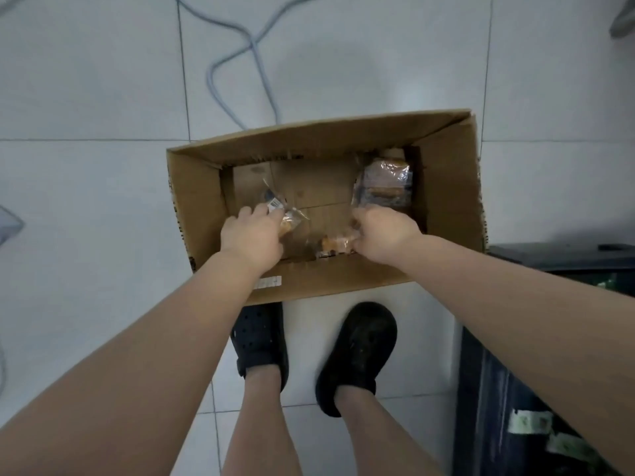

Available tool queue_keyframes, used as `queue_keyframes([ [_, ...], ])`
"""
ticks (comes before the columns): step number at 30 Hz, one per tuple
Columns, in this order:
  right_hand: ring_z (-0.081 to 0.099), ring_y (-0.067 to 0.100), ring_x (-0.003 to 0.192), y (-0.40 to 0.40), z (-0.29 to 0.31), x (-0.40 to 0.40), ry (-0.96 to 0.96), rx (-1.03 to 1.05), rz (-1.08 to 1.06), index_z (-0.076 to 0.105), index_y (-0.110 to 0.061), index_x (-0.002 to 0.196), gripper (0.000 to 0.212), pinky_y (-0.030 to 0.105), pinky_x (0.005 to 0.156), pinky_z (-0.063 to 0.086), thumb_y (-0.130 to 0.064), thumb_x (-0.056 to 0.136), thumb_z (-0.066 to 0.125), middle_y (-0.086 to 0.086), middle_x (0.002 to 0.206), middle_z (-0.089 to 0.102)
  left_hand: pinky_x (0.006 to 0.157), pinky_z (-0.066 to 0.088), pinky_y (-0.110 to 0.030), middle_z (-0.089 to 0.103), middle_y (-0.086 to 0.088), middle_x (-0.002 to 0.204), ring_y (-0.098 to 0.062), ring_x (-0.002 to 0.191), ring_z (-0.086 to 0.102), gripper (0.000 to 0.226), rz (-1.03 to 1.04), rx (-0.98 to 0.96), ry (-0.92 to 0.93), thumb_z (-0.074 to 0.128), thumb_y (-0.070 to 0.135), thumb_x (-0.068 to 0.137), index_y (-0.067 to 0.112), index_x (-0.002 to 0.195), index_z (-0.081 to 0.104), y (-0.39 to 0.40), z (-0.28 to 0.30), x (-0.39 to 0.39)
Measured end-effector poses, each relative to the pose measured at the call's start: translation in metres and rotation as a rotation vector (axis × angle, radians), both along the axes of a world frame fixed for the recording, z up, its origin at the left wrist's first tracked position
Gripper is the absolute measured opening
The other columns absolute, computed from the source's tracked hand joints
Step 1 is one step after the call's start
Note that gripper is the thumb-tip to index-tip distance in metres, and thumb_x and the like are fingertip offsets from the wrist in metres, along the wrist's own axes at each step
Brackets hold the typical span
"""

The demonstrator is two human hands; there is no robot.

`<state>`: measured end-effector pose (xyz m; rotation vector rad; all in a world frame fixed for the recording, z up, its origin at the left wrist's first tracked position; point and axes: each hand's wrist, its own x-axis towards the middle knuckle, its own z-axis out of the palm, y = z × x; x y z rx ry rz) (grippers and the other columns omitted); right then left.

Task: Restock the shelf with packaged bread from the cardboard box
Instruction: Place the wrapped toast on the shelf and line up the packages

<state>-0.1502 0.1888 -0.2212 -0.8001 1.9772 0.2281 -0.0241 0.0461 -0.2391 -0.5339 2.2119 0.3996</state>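
Mid-frame, inside the open brown cardboard box [323, 201]: left hand [252, 235] grips a clear-wrapped bread packet [287, 219], right hand [381, 235] another clear-wrapped bread packet [335, 245]; slippery film risks a drop.

Open brown cardboard box [446, 201] on the floor holds 3 clear-wrapped bread packs, one stacked far-right [385, 187].

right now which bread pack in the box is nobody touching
The stacked bread packs against the cardboard box's right wall. The left hand grips one pack and the right hand another.
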Motion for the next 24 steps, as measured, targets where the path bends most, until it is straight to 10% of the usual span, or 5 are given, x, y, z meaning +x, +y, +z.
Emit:
queue_keyframes([
  [4, 0.038, 0.031, 0.131, -0.008, -0.060, 0.009, -0.030, 0.158, 0.115, 0.042, -0.020, 0.139, 0.051, 0.045, 0.106, 0.028, -0.036, 0.091, 0.052, 0.010, 0.142, 0.041, 0.102, 0.035, -0.045, 0.013, -0.009, 0.156, -0.035, 0.139, 0.020, 0.067, 0.065, 0.061, -0.197, 0.049, 0.031, 0.092, 0.025, 0.149, 0.014, 0.014, -0.058, 0.007],
  [11, 0.054, 0.027, 0.111, -0.017, -0.107, 0.013, -0.056, 0.194, 0.153, 0.043, -0.018, 0.133, 0.049, 0.038, 0.089, 0.042, -0.044, 0.092, 0.050, 0.009, 0.121, 0.056, 0.112, 0.021, -0.054, -0.010, -0.005, 0.158, -0.044, 0.141, 0.007, 0.086, 0.150, -0.061, -0.125, 0.060, 0.025, 0.087, 0.031, 0.149, 0.000, 0.017, -0.113, 0.004],
  [17, 0.053, 0.028, 0.113, -0.022, -0.112, -0.007, -0.187, 0.028, -0.446, 0.046, -0.006, 0.133, 0.053, 0.032, 0.086, 0.042, -0.040, 0.092, 0.054, 0.013, 0.124, 0.057, 0.096, 0.042, -0.048, 0.025, -0.011, 0.149, -0.040, 0.125, 0.041, 0.088, 0.687, -0.001, 0.164, 0.074, 0.021, 0.075, 0.021, 0.143, 0.018, 0.001, -0.111, 0.006],
  [24, 0.055, 0.017, 0.112, -0.015, -0.058, -0.028, -0.380, -0.411, -0.925, 0.054, -0.021, 0.111, 0.033, 0.027, 0.086, 0.045, -0.017, 0.082, 0.071, -0.004, 0.113, 0.059, 0.080, 0.051, -0.033, 0.056, 0.000, 0.122, -0.019, 0.103, 0.058, 0.051, 1.463, 0.677, 0.329, 0.066, 0.021, 0.081, 0.029, 0.126, 0.043, -0.002, -0.050, -0.019],
])
